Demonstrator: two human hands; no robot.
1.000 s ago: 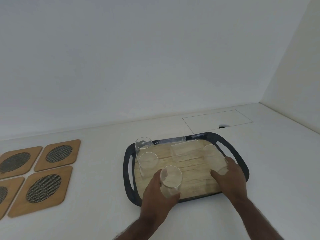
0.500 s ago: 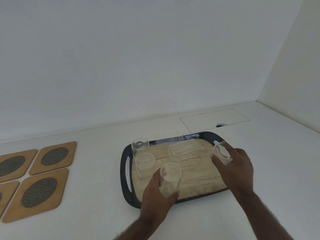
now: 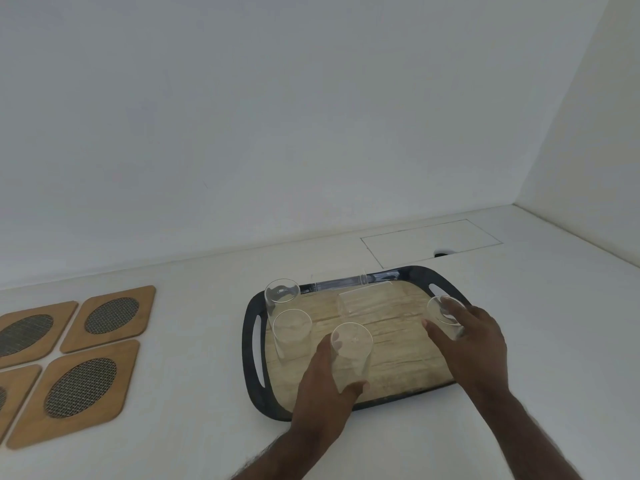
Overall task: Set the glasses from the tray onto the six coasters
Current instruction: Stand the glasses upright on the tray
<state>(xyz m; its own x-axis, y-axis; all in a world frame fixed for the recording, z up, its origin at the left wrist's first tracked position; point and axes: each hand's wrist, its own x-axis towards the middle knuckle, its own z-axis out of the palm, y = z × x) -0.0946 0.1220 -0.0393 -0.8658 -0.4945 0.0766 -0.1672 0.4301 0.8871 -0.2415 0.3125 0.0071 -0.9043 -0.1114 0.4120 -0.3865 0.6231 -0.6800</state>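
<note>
Head view: clear glasses [image 3: 292, 332] on tray [image 3: 251, 362]; left hand [image 3: 323, 393], right hand [image 3: 474, 344] each grip one.

The right hand [image 3: 472, 344] has come off the tray's [image 3: 251, 358] near right corner with its glass [image 3: 445, 315], lifting it up toward the tray's right edge by the handle slot, fingers curled around it, and it now tips noticeably.

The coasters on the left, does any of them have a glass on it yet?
No. Every coaster in view is bare, and the glasses stand over the tray, two of them gripped by hands.
</note>
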